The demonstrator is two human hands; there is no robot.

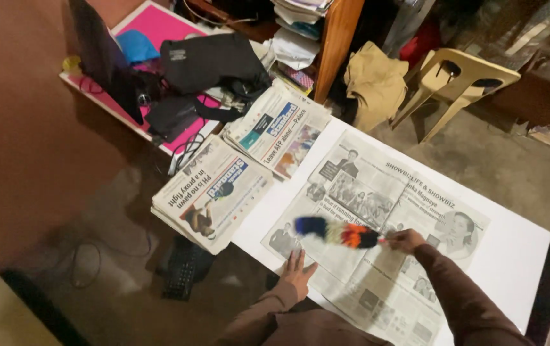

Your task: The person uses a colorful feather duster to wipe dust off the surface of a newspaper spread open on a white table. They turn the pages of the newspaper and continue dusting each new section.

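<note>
My right hand [406, 241] grips the duster [337, 232] over the newspaper [377, 256] on the worktop [518, 256]. My left hand [297, 272] lies flat, fingers spread, on the sheet's near edge — best I keep it pinned and sweep lightly.

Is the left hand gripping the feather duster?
No, the left hand lies flat on the open newspaper, while the right hand holds the multicoloured feather duster.

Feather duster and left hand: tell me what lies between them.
In the head view, only the open newspaper sheet lies between the feather duster, held by the right hand, and the left hand pressed flat on it.
</note>
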